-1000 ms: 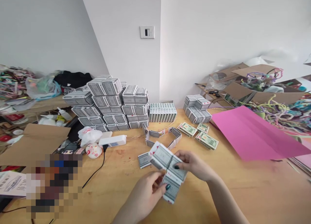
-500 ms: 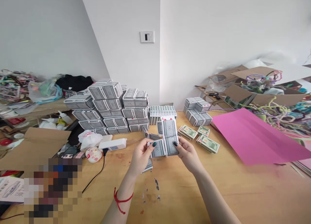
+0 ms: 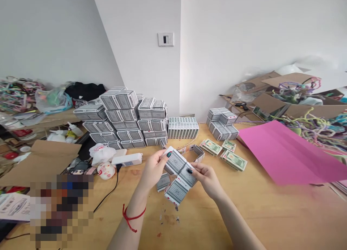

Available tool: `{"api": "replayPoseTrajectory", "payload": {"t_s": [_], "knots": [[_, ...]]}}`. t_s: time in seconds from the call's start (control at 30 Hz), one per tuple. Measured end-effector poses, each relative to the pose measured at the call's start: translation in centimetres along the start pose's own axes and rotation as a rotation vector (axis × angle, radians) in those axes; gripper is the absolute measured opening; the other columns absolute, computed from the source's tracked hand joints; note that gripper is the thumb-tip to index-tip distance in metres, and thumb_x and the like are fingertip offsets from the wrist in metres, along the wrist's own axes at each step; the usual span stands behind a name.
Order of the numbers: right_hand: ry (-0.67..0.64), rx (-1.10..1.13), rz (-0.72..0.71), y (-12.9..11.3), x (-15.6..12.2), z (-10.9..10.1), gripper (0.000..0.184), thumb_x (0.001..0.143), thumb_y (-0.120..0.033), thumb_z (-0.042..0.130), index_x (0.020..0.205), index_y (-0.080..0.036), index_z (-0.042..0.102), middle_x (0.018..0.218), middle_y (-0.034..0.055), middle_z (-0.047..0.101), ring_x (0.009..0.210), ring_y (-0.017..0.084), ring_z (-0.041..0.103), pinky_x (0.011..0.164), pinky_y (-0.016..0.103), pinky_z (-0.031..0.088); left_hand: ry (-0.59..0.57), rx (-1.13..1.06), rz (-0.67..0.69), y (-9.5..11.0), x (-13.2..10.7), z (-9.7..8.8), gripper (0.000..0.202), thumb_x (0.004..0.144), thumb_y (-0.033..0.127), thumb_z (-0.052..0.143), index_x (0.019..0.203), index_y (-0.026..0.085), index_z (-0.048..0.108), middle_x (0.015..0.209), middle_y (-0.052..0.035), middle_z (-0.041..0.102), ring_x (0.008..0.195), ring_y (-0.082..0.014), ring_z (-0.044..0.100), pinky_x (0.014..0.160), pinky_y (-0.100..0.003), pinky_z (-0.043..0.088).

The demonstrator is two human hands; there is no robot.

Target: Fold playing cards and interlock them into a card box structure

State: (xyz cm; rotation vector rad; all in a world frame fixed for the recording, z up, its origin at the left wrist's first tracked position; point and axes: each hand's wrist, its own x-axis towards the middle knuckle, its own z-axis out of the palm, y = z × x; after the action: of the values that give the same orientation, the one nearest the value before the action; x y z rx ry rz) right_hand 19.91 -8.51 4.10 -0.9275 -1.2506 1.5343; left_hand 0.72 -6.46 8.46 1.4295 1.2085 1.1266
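Note:
Between my hands are joined playing cards (image 3: 177,192), grey-patterned backs toward me, folded into an angled shape above the table. My left hand (image 3: 155,168) pinches the upper left card, thumb on its back. Closed on the right edge of the middle card is my right hand (image 3: 207,177), thumb on top. Below and left, a small pile of cards (image 3: 163,182) lies on the table, partly covered. Just behind my right hand stands a bent card frame (image 3: 199,154). Further back on the left rises a large stack of folded card blocks (image 3: 121,116).
Card boxes (image 3: 183,128) stand in a row by the wall. Bundles of printed notes (image 3: 233,160) lie to the right, beside a pink sheet (image 3: 287,152). A smaller card-block stack (image 3: 222,124) sits behind them. A white power strip (image 3: 127,159) with a black cord is at left.
The joined cards have turned, so the section that pointed up now hangs down toward me. The bent card frame behind them has come into fuller view. Both hands still grip the cards.

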Motion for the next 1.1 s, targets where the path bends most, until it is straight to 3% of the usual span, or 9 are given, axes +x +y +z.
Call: {"api": "replayPoseTrajectory", "payload": {"t_s": [0.17, 0.33, 0.5, 0.7, 0.8, 0.93, 1.1], "knots": [[0.026, -0.017, 0.007, 0.1, 0.1, -0.1, 0.040, 0.068, -0.049, 0.063, 0.094, -0.018, 0.067, 0.079, 0.0043, 0.070, 0.075, 0.021, 0.062, 0.063, 0.029, 0.047, 0.028, -0.082, -0.098, -0.6, 0.1, 0.8, 0.041, 0.075, 0.044, 0.053, 0.100, 0.013, 0.062, 0.077, -0.0034, 0.068, 0.068, -0.0171, 0.060, 0.062, -0.024, 0.045], [0.066, -0.022, 0.024, 0.1, 0.2, -0.3, 0.041, 0.067, -0.049, 0.064, 0.092, -0.017, 0.067, 0.075, 0.0041, 0.070, 0.069, 0.021, 0.062, 0.060, 0.028, 0.047, 0.040, -0.069, -0.098, -1.2, -0.1, 1.5, 0.035, 0.075, 0.042, 0.053, 0.092, 0.014, 0.063, 0.070, -0.0015, 0.064, 0.064, -0.0149, 0.057, 0.057, -0.022, 0.043], [0.109, -0.048, 0.036, -0.3, -0.2, -0.6, 0.037, 0.067, -0.048, 0.064, 0.085, -0.016, 0.068, 0.068, 0.0037, 0.068, 0.064, 0.019, 0.060, 0.053, 0.026, 0.045, 0.168, -0.018, -0.096, -2.9, -1.0, 3.1, 0.028, 0.078, 0.040, 0.050, 0.084, 0.014, 0.060, 0.063, 0.0009, 0.058, 0.056, -0.0115, 0.051, 0.050, -0.019, 0.037], [0.184, 0.083, 0.063, -0.8, -0.3, -1.9, 0.040, 0.061, -0.042, 0.072, 0.091, -0.017, 0.062, 0.075, 0.0039, 0.068, 0.065, 0.017, 0.061, 0.056, 0.026, 0.048, 0.259, -0.177, -0.092, -3.4, -1.1, 3.3, 0.035, 0.075, 0.046, 0.053, 0.088, 0.014, 0.058, 0.069, -0.0013, 0.060, 0.062, -0.0130, 0.055, 0.053, -0.020, 0.041], [0.107, 0.206, 0.111, -0.6, -0.2, -2.5, 0.039, 0.062, -0.042, 0.071, 0.090, -0.015, 0.063, 0.082, 0.0071, 0.069, 0.072, 0.020, 0.064, 0.066, 0.033, 0.051, 0.334, -0.248, -0.074, -3.0, -0.8, 2.9, 0.036, 0.074, 0.048, 0.053, 0.089, 0.015, 0.056, 0.076, -0.0029, 0.062, 0.066, -0.0128, 0.057, 0.056, -0.020, 0.043], [0.105, 0.264, 0.116, -0.2, 0.0, -2.8, 0.031, 0.063, -0.039, 0.072, 0.081, -0.014, 0.065, 0.076, 0.0070, 0.070, 0.072, 0.021, 0.067, 0.075, 0.038, 0.051, 0.273, -0.313, -0.071, -3.2, -0.8, 2.9, 0.039, 0.077, 0.046, 0.051, 0.102, 0.016, 0.056, 0.087, -0.0057, 0.064, 0.072, -0.0140, 0.059, 0.059, -0.021, 0.046], [0.170, 0.297, 0.123, 0.4, 0.4, -2.9, 0.032, 0.063, -0.039, 0.073, 0.082, -0.015, 0.064, 0.079, 0.0065, 0.071, 0.075, 0.022, 0.067, 0.074, 0.037, 0.053, 0.204, -0.331, -0.110, -4.0, -1.1, 3.0, 0.041, 0.075, 0.042, 0.056, 0.107, 0.015, 0.057, 0.086, -0.0063, 0.067, 0.073, -0.0155, 0.061, 0.062, -0.024, 0.046]]}}
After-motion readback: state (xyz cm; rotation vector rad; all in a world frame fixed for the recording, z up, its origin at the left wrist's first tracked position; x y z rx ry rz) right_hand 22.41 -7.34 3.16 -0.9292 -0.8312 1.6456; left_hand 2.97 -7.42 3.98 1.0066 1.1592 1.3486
